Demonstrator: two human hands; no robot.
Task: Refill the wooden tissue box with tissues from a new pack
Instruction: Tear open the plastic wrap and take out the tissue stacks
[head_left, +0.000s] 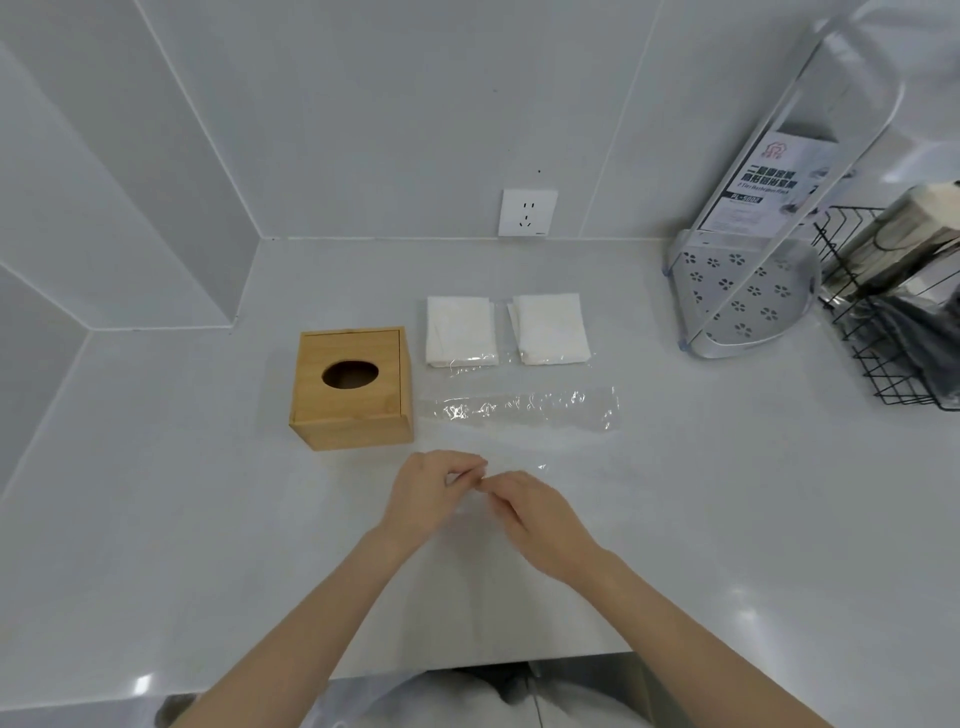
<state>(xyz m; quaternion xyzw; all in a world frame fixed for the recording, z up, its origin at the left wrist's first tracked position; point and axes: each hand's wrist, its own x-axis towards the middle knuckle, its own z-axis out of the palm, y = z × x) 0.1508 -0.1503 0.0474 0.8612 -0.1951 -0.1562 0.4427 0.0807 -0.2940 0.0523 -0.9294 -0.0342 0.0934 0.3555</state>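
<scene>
The wooden tissue box (353, 387) stands on the white counter, its lid shut and the oval slot showing a dark inside. To its right lie two white tissue stacks, one (460, 331) beside the other (550, 328), each partly in clear film. A long strip of clear plastic wrap (519, 410) lies in front of them. Nearer to me, my left hand (428, 496) and my right hand (535, 512) meet fingertip to fingertip and pinch a thin, nearly invisible piece of clear film (483, 475) between them.
A wall socket (527, 212) sits behind the stacks. At the right stand a perforated metal corner shelf (743, 296) wrapped in plastic and a black wire basket (898, 322) with dark packets. The counter's front edge (467, 662) runs just below my forearms.
</scene>
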